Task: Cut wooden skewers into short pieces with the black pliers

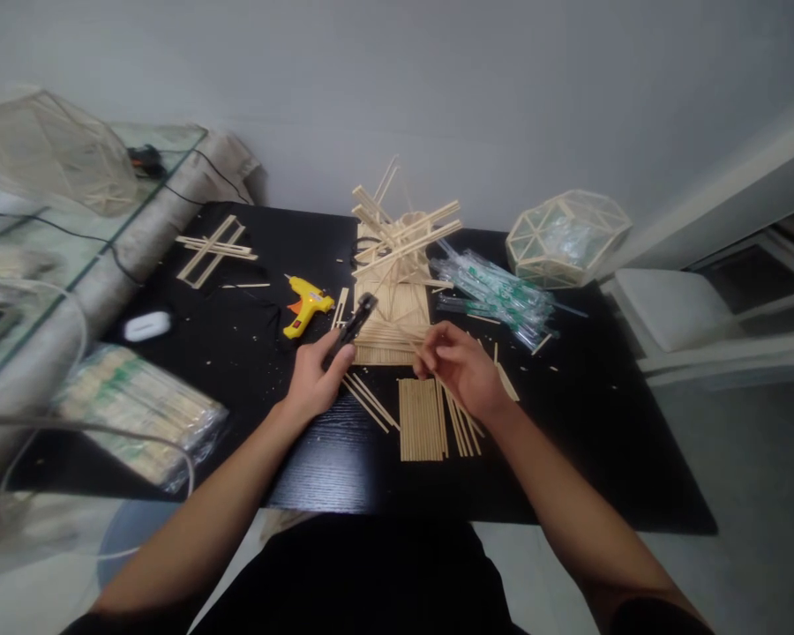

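Observation:
My left hand is closed round a slim black hand tool, its head pointing up and away; its exact kind is not clear. My right hand has its fingers curled together in front of the stick model; what they pinch, if anything, is too small to make out. Between and beyond the hands stands a windmill-like model of wooden sticks with crossed blades, on a stick base. Just below the right hand lies a flat panel of sticks, with loose sticks beside it.
A yellow glue gun lies left of the model on the black table. Crossed sticks, a white case and a bagged stick bundle are further left. Plastic wrappers and a stick-framed polyhedron stand right.

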The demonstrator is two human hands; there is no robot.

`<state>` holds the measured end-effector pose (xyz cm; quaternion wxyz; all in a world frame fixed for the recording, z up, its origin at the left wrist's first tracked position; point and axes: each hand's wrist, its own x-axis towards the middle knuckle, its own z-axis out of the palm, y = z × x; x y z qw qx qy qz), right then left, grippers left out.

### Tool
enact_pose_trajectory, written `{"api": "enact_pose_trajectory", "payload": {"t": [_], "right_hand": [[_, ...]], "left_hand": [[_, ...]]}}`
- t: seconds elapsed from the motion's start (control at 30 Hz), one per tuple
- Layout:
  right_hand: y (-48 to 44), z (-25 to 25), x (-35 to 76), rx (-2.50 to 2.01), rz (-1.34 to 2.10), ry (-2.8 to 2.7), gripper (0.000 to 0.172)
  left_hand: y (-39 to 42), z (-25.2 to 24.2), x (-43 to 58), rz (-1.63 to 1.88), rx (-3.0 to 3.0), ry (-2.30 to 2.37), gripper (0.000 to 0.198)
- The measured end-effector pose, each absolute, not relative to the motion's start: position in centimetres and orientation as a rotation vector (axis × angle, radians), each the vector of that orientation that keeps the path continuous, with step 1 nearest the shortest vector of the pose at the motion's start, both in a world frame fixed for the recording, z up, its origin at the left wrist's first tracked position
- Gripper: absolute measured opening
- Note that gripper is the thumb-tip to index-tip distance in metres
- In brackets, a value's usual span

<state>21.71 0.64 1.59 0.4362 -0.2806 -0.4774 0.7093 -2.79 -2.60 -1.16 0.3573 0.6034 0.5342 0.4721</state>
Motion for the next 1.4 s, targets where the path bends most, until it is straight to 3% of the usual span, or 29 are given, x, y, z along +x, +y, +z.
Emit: {"api": "enact_pose_trajectory", "payload": {"t": [0.13,0.33,1.4], "right_hand": [[0.4,1.3,21.7,-0.777,1.733,-1.128,0.028],[0.0,1.1,21.4,-0.846,1.668,-1.205,0.023],[-0.7,1.5,20.8,-0.817,1.624,-1.23,0.024]], "left_hand": [[-3.1,-0.4,-2.4,1.069,1.821,1.486,0.036],[-3.4,-0.4,-1.9,0.966,1.959,1.528,0.029],[-3.6,-0.9,-1.6,0.798,2.08,1.423,0.043]]}}
